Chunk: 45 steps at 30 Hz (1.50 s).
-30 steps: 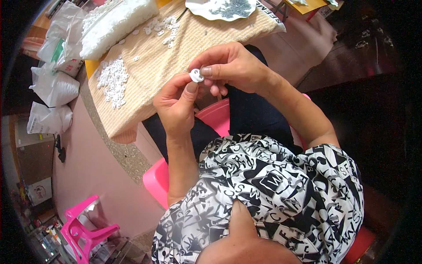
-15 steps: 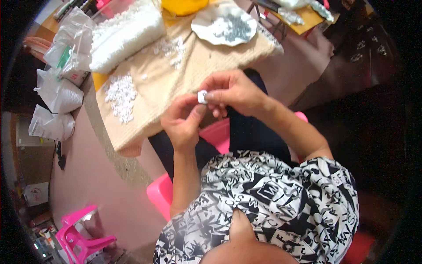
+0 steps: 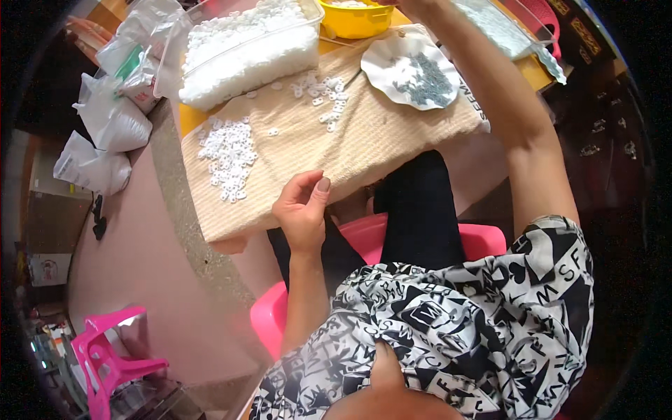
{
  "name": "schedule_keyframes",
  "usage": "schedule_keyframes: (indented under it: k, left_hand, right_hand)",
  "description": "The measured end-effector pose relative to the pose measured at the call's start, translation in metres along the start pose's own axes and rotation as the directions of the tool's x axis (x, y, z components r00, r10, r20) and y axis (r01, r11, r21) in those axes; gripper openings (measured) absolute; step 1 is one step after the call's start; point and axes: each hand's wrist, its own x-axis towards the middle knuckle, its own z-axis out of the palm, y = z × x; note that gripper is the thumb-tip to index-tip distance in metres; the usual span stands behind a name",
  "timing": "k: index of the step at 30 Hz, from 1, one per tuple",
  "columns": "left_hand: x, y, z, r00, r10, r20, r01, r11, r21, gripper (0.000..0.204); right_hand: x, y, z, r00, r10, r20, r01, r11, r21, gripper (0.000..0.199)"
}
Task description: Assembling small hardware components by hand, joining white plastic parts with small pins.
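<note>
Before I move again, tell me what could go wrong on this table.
The right forearm stretches close past the scalloped white plate, so it might clip the rim and scatter the small grey pieces.
The small white pieces lie loose on the beige cloth; with the left hand so near its front edge, a snag could drag the cloth and perhaps send some to the floor.

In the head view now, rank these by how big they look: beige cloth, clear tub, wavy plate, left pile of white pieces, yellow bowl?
1. Beige cloth
2. Clear tub
3. Wavy plate
4. Pile of white pieces
Unsure: the yellow bowl, cut off by the picture's top edge.
</note>
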Motion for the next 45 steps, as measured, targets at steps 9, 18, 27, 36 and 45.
schedule_keyframes:
  k: [9, 18, 27, 36, 45]
  left_hand:
    - [0.075, 0.021, 0.009, 0.965, 0.258, 0.046, -0.240, 0.796, 0.555, 0.012]
    - [0.161, -0.020, 0.036, 0.765, 0.372, 0.525, -0.614, 0.178, 0.769, 0.024]
    - [0.185, -0.018, 0.026, 0.713, 0.311, 0.629, -0.675, 0.061, 0.735, 0.019]
    - [0.156, -0.023, 0.024, 0.695, 0.271, 0.666, -0.704, 0.070, 0.707, 0.017]
    - [0.119, 0.002, -0.001, 0.745, 0.201, 0.636, -0.648, 0.448, 0.616, 0.027]
  right_hand:
    - [-0.070, 0.013, 0.011, 0.944, -0.068, 0.323, 0.292, 0.631, -0.719, 0.013]
    - [-0.089, 0.088, -0.029, 0.871, -0.016, 0.492, 0.408, 0.582, -0.703, 0.033]
    - [-0.099, 0.086, -0.025, 0.936, -0.087, 0.340, 0.342, 0.439, -0.831, 0.028]
    - [-0.112, 0.086, -0.010, 0.904, -0.128, 0.407, 0.407, 0.545, -0.733, 0.020]
    - [-0.119, 0.081, -0.017, 0.865, -0.146, 0.481, 0.474, 0.553, -0.685, 0.015]
